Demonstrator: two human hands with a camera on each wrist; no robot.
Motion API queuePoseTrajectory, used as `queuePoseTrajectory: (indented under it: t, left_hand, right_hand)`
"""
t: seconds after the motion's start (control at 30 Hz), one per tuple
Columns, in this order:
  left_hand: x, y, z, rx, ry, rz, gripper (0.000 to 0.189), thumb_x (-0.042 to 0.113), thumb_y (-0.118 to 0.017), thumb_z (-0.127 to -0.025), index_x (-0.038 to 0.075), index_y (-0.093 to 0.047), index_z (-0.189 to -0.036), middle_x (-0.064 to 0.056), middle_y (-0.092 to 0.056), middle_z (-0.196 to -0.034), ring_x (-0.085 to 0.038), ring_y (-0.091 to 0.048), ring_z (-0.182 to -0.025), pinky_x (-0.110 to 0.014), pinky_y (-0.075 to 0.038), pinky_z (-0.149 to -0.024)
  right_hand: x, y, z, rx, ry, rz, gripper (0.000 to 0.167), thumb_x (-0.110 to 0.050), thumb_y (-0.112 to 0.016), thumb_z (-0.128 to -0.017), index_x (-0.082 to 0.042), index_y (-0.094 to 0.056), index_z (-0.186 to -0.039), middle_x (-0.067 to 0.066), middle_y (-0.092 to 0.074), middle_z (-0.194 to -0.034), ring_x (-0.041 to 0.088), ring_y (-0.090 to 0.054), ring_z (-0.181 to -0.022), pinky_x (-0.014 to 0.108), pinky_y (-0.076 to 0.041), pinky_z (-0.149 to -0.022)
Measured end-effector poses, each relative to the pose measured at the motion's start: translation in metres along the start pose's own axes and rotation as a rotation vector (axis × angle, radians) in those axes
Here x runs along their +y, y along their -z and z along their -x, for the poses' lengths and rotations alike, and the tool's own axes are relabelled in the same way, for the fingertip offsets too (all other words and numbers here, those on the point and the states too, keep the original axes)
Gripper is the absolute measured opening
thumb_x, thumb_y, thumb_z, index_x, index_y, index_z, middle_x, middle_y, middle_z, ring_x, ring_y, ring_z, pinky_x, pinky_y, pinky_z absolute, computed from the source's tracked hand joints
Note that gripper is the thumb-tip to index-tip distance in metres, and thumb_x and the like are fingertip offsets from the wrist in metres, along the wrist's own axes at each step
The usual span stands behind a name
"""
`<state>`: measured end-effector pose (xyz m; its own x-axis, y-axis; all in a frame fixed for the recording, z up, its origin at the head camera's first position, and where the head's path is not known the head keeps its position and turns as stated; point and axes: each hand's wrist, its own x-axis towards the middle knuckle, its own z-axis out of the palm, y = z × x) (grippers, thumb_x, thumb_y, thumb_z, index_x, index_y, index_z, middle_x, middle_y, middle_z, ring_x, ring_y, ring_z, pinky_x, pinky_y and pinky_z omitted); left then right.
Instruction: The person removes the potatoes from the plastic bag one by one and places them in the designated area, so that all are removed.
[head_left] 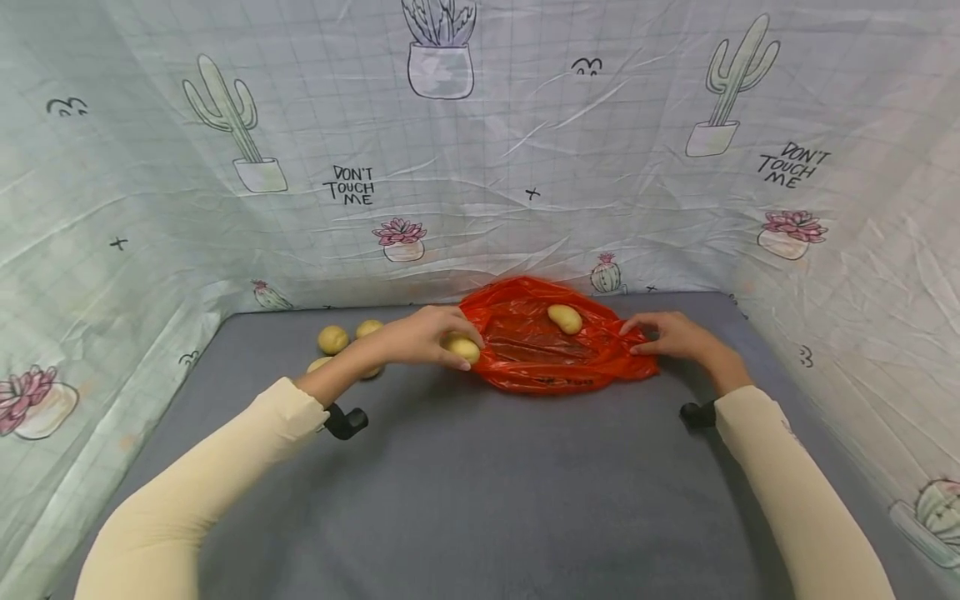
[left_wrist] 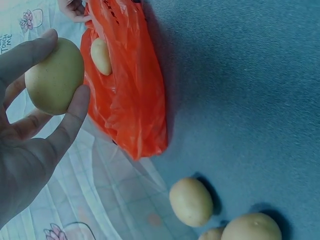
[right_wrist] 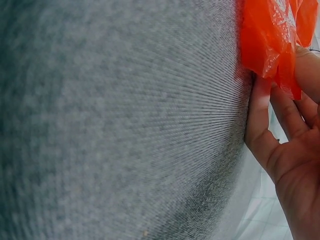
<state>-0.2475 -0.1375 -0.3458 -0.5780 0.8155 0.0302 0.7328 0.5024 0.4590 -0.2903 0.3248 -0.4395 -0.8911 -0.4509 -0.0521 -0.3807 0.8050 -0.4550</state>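
Note:
A red plastic bag (head_left: pixel 525 379) lies spread with its mouth facing up near the back of the table. One potato (head_left: pixel 565 319) rests inside it. My left hand (head_left: pixel 423 335) grips another potato (left_wrist: pixel 55 76) between thumb and fingers, at the bag's left edge in the head view. At the opposite end, my right hand (head_left: pixel 670 337) pinches the bag's edge; the right wrist view shows the red plastic (right_wrist: pixel 267 45) between thumb and fingers.
Several loose potatoes (head_left: pixel 333 340) sit on the grey table (head_left: pixel 480 500) at the back left, partly hidden behind the left forearm. A printed cloth (head_left: pixel 480 167) with cactus drawings hangs behind the table and along both sides.

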Motion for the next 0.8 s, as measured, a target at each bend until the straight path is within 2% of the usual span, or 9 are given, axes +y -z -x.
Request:
queuePoseTrajectory:
  t: [0.17,0.37,0.8]
  left_hand:
    - [-0.004,0.001,0.010,0.011,0.021,-0.004,0.035,0.030,-0.083,-0.087,0.015,-0.075,-0.117,0.000,-0.066,-0.115,-0.017,-0.058,-0.101,-0.035,-0.049,-0.087]
    - [-0.006,0.004,0.025,0.053,0.052,-0.008,0.035,0.028,-0.084,-0.085,0.013,-0.076,-0.116,0.000,-0.066,-0.110,-0.018,-0.058,-0.097,-0.036,-0.049,-0.084]
    - [-0.014,0.004,0.046,0.099,0.112,-0.020,0.034,0.025,-0.084,-0.085,0.013,-0.076,-0.115,-0.001,-0.068,-0.113,-0.017,-0.059,-0.098,-0.035,-0.049,-0.081]
  right_hand:
    - [-0.001,0.001,-0.001,-0.005,-0.002,0.007,0.032,-0.025,-0.079,-0.090,-0.016,-0.071,-0.120,0.015,-0.067,-0.125,0.030,-0.060,-0.104,0.052,-0.047,-0.092]
    - [0.000,0.001,-0.001,-0.001,-0.003,0.009,0.033,-0.025,-0.080,-0.090,-0.016,-0.071,-0.120,0.015,-0.068,-0.124,0.027,-0.058,-0.099,0.048,-0.047,-0.088]
    - [-0.002,0.001,-0.001,0.001,0.009,0.012,0.032,-0.024,-0.080,-0.090,-0.015,-0.071,-0.120,0.014,-0.068,-0.122,0.026,-0.058,-0.099,0.047,-0.047,-0.087]
